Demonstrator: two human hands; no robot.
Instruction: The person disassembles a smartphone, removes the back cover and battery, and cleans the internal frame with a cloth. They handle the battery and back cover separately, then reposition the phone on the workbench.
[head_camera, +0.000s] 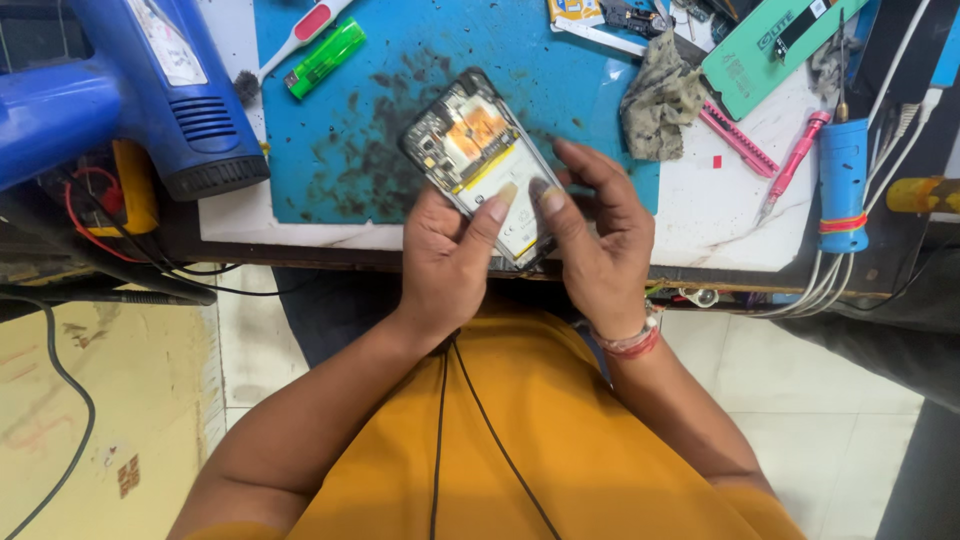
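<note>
The opened phone (478, 160) is held over the near edge of the table (700, 215), just above the blue mat (420, 60), tilted so its top end points far and to the left. Its back cover is off: a dark frame surrounds a board at the upper end, an orange patch sits in the middle, and a pale, whitish battery area runs down toward the lower end, which is hidden between the hands. The left hand (445, 255) comes up from below, fingers curled under the phone's lower left side and thumb pressed flat on the pale area, its grip closed on the phone. The right hand (595, 235) cups the lower right edge, thumb laid beside the other thumb on the same pale area, fingers bent and spread above it, its grip also closed on the phone. A red band circles the right wrist. Far left on the table rests a blue heat gun (150, 90); a green lighter (325, 58) lies on the mat, and a grey cloth (660, 100) lies to the right
</note>
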